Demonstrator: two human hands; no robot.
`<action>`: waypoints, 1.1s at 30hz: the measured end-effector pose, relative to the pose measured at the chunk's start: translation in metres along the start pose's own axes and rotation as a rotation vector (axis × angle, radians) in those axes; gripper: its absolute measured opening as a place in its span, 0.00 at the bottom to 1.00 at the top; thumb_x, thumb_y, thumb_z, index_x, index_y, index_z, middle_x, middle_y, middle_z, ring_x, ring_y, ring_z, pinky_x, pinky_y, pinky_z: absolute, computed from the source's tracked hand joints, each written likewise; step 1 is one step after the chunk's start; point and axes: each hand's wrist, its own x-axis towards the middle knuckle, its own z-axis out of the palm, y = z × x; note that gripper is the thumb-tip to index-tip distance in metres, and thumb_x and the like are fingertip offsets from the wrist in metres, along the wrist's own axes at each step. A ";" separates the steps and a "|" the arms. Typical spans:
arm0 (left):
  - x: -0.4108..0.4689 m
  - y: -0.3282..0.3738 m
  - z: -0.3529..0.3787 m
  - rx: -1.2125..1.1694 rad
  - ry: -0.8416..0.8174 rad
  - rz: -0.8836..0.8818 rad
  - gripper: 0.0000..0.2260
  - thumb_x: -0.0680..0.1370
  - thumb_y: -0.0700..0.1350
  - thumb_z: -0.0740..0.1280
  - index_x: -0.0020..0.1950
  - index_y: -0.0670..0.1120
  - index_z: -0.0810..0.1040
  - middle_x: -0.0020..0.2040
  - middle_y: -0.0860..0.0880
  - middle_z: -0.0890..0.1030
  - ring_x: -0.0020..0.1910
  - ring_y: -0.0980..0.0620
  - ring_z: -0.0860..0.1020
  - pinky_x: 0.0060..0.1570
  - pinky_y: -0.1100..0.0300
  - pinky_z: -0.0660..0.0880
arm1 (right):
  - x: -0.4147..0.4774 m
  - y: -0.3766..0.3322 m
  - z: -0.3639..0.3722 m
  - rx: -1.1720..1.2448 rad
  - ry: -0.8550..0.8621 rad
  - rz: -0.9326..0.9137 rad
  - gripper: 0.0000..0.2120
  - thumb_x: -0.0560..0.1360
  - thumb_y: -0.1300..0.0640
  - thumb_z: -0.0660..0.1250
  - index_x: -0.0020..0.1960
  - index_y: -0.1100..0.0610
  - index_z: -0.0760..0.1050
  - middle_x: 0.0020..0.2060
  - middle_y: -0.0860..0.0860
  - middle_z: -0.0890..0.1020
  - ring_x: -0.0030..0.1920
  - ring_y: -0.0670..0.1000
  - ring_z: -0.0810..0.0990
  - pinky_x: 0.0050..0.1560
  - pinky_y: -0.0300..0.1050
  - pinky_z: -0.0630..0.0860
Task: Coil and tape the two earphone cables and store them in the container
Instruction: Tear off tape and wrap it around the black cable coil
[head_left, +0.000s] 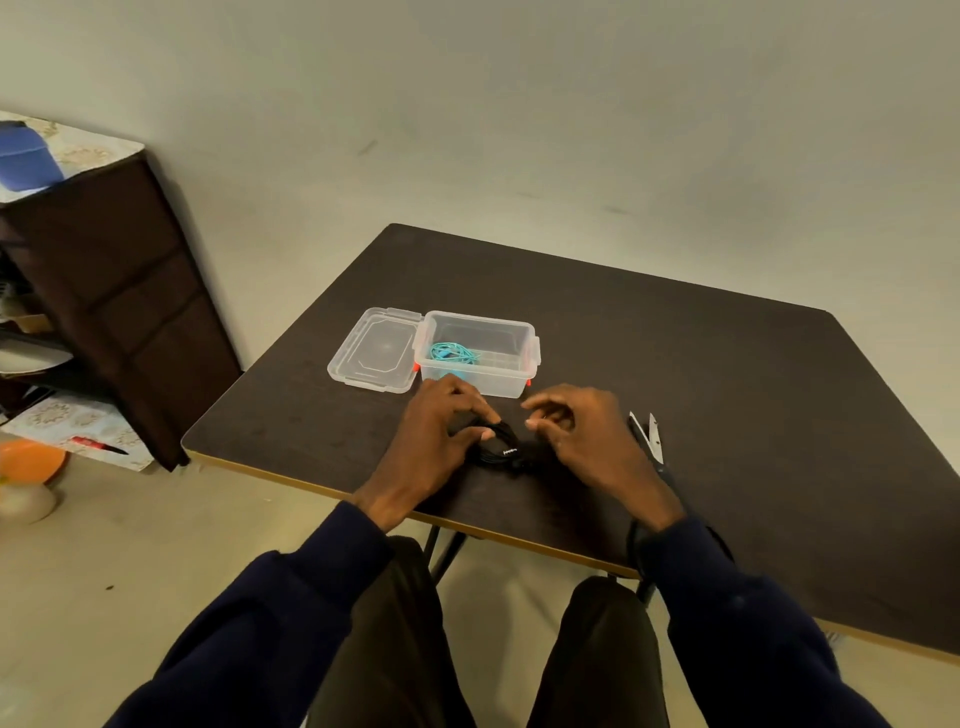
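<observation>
A coiled black earphone cable (500, 448) lies on the dark table (727, 389) near its front edge. My left hand (441, 436) presses on the coil's left side with fingers and thumb around it. My right hand (582, 431) hovers just right of the coil, fingers curled, pinching something too small to make out. A clear plastic container (478, 353) stands open behind my hands, with a coiled teal earphone cable (453, 353) inside at its left end.
The container's clear lid (375, 349) lies flat to its left. Scissors (647, 434) rest on the table right of my right hand. A dark cabinet (114, 291) stands off the table's left side, with clutter on the floor.
</observation>
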 end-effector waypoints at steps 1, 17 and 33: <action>-0.001 -0.001 -0.002 0.004 -0.028 0.036 0.10 0.74 0.46 0.75 0.53 0.55 0.84 0.57 0.57 0.77 0.60 0.57 0.71 0.61 0.64 0.69 | -0.003 0.004 -0.005 -0.004 0.041 -0.020 0.10 0.75 0.62 0.74 0.56 0.55 0.84 0.44 0.43 0.82 0.43 0.36 0.80 0.45 0.25 0.74; 0.004 0.005 -0.004 0.118 -0.282 0.002 0.08 0.71 0.51 0.77 0.48 0.56 0.84 0.55 0.61 0.77 0.60 0.60 0.71 0.60 0.64 0.69 | -0.075 0.048 -0.036 -0.301 -0.002 0.509 0.34 0.78 0.47 0.69 0.79 0.55 0.60 0.72 0.56 0.66 0.73 0.55 0.63 0.71 0.50 0.66; 0.039 0.047 0.034 0.090 -0.150 0.026 0.17 0.71 0.47 0.78 0.58 0.55 0.81 0.61 0.53 0.79 0.59 0.54 0.74 0.64 0.55 0.75 | -0.028 0.065 -0.042 -0.270 -0.093 -0.040 0.10 0.76 0.55 0.72 0.57 0.48 0.83 0.66 0.46 0.75 0.68 0.48 0.62 0.68 0.50 0.66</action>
